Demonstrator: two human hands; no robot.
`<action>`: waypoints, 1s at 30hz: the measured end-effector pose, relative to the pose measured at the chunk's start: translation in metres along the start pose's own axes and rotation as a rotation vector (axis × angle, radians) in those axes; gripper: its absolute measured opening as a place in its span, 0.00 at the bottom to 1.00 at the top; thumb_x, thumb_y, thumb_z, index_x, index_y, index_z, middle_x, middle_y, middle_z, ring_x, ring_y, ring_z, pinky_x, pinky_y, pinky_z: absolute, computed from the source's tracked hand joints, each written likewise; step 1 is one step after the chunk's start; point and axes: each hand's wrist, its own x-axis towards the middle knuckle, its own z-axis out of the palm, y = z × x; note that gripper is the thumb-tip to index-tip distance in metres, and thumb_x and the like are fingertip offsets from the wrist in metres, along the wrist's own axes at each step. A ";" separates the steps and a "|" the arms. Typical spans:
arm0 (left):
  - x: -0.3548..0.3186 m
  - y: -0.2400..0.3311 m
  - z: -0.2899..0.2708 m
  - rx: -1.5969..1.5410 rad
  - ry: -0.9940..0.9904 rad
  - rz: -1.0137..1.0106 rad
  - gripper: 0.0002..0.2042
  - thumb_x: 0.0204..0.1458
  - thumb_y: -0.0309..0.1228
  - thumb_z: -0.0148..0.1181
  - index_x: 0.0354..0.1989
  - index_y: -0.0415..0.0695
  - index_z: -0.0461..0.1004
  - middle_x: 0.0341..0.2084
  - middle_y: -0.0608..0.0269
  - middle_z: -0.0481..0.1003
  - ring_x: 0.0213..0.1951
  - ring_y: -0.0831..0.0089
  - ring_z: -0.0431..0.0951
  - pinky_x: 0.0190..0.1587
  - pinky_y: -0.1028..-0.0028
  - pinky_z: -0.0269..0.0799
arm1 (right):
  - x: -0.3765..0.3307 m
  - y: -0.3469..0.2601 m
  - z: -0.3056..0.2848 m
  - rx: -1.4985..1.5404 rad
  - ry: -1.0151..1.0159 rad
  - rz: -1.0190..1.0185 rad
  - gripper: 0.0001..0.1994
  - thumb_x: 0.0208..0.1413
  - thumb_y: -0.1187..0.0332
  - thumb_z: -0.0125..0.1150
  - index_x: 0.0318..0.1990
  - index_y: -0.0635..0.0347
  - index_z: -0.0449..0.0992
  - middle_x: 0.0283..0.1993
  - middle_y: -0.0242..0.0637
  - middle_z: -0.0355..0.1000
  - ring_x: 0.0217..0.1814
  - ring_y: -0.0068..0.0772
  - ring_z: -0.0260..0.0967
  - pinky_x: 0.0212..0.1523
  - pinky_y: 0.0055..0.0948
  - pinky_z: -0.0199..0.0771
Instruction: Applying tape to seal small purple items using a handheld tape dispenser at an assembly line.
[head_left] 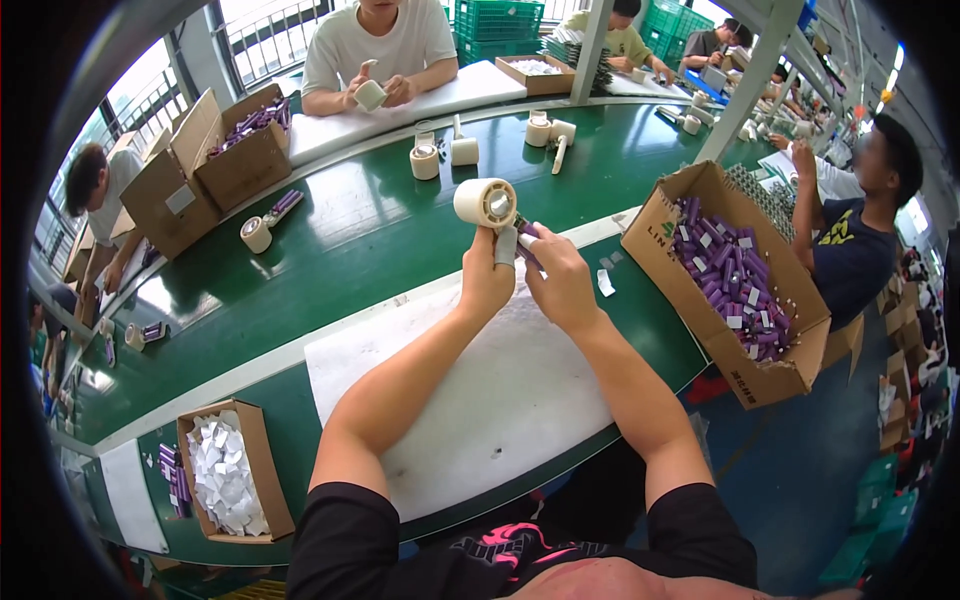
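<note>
Above the far edge of the white mat, my left hand [487, 275] is closed round the handle of a cream handheld fan [470, 200] with a round, drum-shaped head. A grey strip shows along the handle beside my fingers. My right hand [562, 282] is closed on a purple battery [528, 231] held against the handle's right side. Part of the battery is hidden by my right fingers. Both forearms reach over the white mat [460, 370].
A carton of purple batteries [720, 270] stands at the right, tilted. At lower left is a box of white paper pieces [228, 470]. More fan parts [424, 160] lie on the green conveyor belt [340, 230]. A person in white [380, 50] sits across; others work nearby.
</note>
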 end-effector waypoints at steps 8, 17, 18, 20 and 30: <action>-0.002 0.005 0.004 -0.472 -0.035 -0.114 0.13 0.69 0.33 0.42 0.56 0.41 0.64 0.50 0.58 0.72 0.50 0.69 0.77 0.52 0.69 0.79 | 0.008 -0.011 -0.012 -0.149 -0.031 -0.107 0.09 0.54 0.82 0.57 0.43 0.69 0.75 0.54 0.64 0.71 0.54 0.63 0.71 0.54 0.48 0.72; -0.006 0.027 0.004 -0.676 0.043 -0.442 0.11 0.68 0.30 0.44 0.56 0.45 0.64 0.50 0.60 0.70 0.48 0.71 0.76 0.50 0.67 0.79 | 0.011 0.009 -0.013 0.159 -0.175 -0.055 0.08 0.57 0.80 0.55 0.44 0.69 0.74 0.59 0.61 0.69 0.64 0.62 0.65 0.63 0.49 0.66; -0.006 0.028 0.004 -0.689 0.062 -0.489 0.11 0.68 0.30 0.44 0.56 0.46 0.64 0.49 0.61 0.71 0.47 0.71 0.76 0.49 0.68 0.79 | 0.010 0.010 -0.011 0.150 -0.195 -0.049 0.09 0.57 0.80 0.54 0.45 0.69 0.73 0.60 0.62 0.68 0.65 0.62 0.64 0.64 0.49 0.64; -0.006 0.027 0.003 -0.730 0.085 -0.579 0.12 0.68 0.32 0.45 0.56 0.46 0.65 0.48 0.61 0.71 0.45 0.73 0.77 0.48 0.69 0.79 | 0.006 0.012 -0.005 0.152 -0.213 -0.041 0.10 0.58 0.79 0.53 0.48 0.68 0.71 0.62 0.62 0.66 0.67 0.62 0.61 0.67 0.50 0.60; 0.064 -0.042 -0.084 -0.336 0.104 -0.801 0.12 0.61 0.38 0.49 0.41 0.41 0.72 0.32 0.57 0.78 0.32 0.62 0.82 0.34 0.63 0.82 | -0.018 0.022 0.007 0.385 -0.435 0.392 0.26 0.63 0.58 0.58 0.64 0.62 0.65 0.63 0.56 0.67 0.67 0.54 0.65 0.66 0.37 0.63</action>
